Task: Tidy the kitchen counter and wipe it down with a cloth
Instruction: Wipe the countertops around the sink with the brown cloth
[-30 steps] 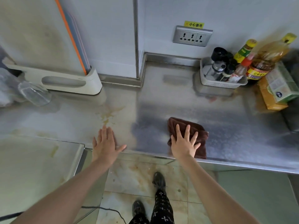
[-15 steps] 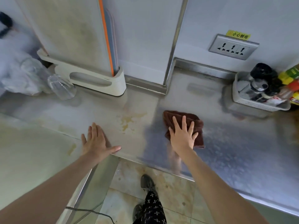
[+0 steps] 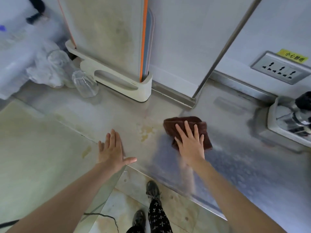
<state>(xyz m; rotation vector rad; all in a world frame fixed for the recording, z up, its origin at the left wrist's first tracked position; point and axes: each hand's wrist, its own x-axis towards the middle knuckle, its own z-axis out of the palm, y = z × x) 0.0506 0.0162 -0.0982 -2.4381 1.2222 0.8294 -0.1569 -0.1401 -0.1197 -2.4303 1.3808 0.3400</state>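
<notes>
Wiping, head view: right hand (image 3: 190, 143) spread flat, pressing brown cloth (image 3: 188, 126) on steel surface (image 3: 252, 165). Yellow stain (image 3: 145, 132) lies just left of cloth, between both hands. Left hand (image 3: 112, 148) spread flat, empty. White basket (image 3: 286, 130), far right, holds bottles.

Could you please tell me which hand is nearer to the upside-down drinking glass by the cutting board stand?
Left. The left hand lies flat on the counter, nearer the camera than the glass and a little to its right. The right hand, pressing the brown cloth, is much farther right.
</notes>
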